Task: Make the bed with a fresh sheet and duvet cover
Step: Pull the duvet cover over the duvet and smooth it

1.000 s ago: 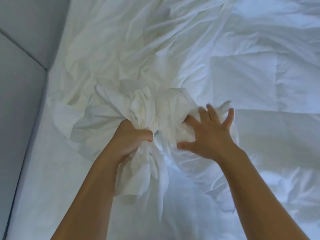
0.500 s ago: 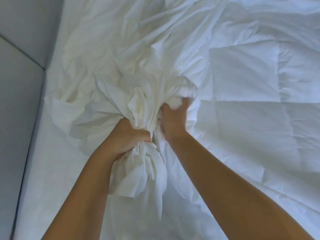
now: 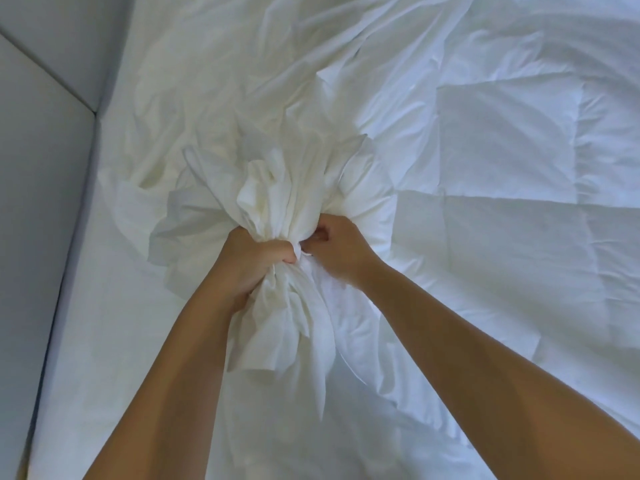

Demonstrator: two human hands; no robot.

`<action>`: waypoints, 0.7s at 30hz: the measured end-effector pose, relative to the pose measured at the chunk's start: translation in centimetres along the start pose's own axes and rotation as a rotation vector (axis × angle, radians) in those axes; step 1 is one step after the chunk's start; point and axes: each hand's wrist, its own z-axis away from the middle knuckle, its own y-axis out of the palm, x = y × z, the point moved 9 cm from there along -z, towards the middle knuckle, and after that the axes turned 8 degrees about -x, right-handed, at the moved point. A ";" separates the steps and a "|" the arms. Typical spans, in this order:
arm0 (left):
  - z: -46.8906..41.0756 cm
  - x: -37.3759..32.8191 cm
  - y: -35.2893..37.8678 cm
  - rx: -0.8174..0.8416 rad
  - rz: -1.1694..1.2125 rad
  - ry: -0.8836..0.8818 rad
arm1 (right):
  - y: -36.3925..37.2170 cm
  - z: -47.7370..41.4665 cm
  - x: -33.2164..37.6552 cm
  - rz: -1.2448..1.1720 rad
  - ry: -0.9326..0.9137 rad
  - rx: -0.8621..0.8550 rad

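Both hands are on the bunch now, which is the new bit. My left hand (image 3: 254, 263) hasn't budged. It's the same tight fist round the neck of the gathered duvet cover (image 3: 277, 188), with a ruffle of fabric above the knuckles and a tail hanging below.

The right hand (image 3: 337, 252) is what changed. A second ago it was splayed flat over the right side of the bunch, half a second ago it was dug deep into the folds, and now it's pulled back right beside the left fist. Its fingers are curled in, pinching cloth at the same neck. I can't tell exactly which layer it's got, since the fingertips are buried.

The cover itself is heaped mid-bed. It's a creamy crumpled mass spreading up and left from my grip and overlapping the edge of the quilted duvet (image 3: 502, 209), which lies flat off to the right. The sheet (image 3: 104, 358) is already smooth on the mattress along the grey padded panel (image 3: 41, 220).

My read is that the sheet part is done and I'm mid-cover. The right hand went fishing for a corner or the opening and has something. The next step is probably separating the layers. The risk is grabbing both layers at once and just dragging the whole wad.
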 end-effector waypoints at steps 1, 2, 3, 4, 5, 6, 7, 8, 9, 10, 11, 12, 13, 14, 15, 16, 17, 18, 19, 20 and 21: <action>0.0 0.1 0.1 0.009 0.010 -0.012 | 0.1 0.0 -0.1 -0.160 0.043 -0.034; 0.0 0.1 0.3 0.019 0.023 -0.020 | 0.2 0.2 -0.3 -0.302 0.099 -0.063; 0.1 0.1 0.3 0.019 0.040 -0.017 | 0.5 0.6 -0.6 -0.435 0.149 -0.071; 0.3 -0.1 0.2 0.008 0.058 -0.006 | 0.9 1.0 -0.9 -0.558 0.186 -0.058; 0.5 -0.2 0.0 -0.001 0.080 0.010 | 1.4 1.3 -1.2 -0.678 0.223 -0.035; 0.7 -0.4 0.0 0.006 0.110 0.024 | 2.0 1.8 -1.2 -0.751 0.259 0.008; 1.0 -0.6 0.2 0.030 0.139 0.045 | 2.5 2.2 -1.1 -0.747 0.268 0.054; 1.2 -0.9 0.5 0.061 0.164 0.072 | 2.7 2.5 -0.7 -0.675 0.235 0.093; 1.5 -1.2 0.7 0.082 0.180 0.095 | 2.9 2.6 -0.2 -0.570 0.178 0.135; 1.6 -1.1 0.8 0.094 0.200 0.106 | 2.9 2.8 0.3 -0.485 0.121 0.179; 1.8 -1.0 1.0 0.111 0.229 0.108 | 3.0 2.8 0.7 -0.419 0.092 0.218; 1.9 -0.8 1.2 0.126 0.262 0.106 | 3.0 2.9 1.0 -0.372 0.094 0.248; 2.1 -0.7 1.3 0.136 0.294 0.104 | 3.1 2.9 1.1 -0.349 0.106 0.272; 2.2 -0.4 1.3 0.128 0.343 0.071 | 3.2 2.9 1.1 -0.330 0.116 0.283; 2.3 0.0 1.3 0.110 0.400 0.011 | 3.4 2.9 1.0 -0.314 0.115 0.281; 2.4 0.3 1.4 0.096 0.448 -0.050 | 3.5 2.8 0.7 -0.290 0.112 0.266; 2.5 0.3 1.5 0.095 0.484 -0.074 | 3.6 2.8 0.5 -0.282 0.109 0.250; 2.7 0.1 1.7 0.108 0.512 -0.074 | 3.7 2.9 0.5 -0.276 0.104 0.235; 2.8 -0.3 1.9 0.135 0.543 -0.060 | 3.7 2.9 0.4 -0.269 0.107 0.226; 2.9 -0.6 2.2 0.167 0.574 -0.048 | 3.6 2.9 0.3 -0.261 0.114 0.222; 3.1 -1.0 2.3 0.209 0.605 -0.035 | 3.5 2.9 0.3 -0.267 0.122 0.219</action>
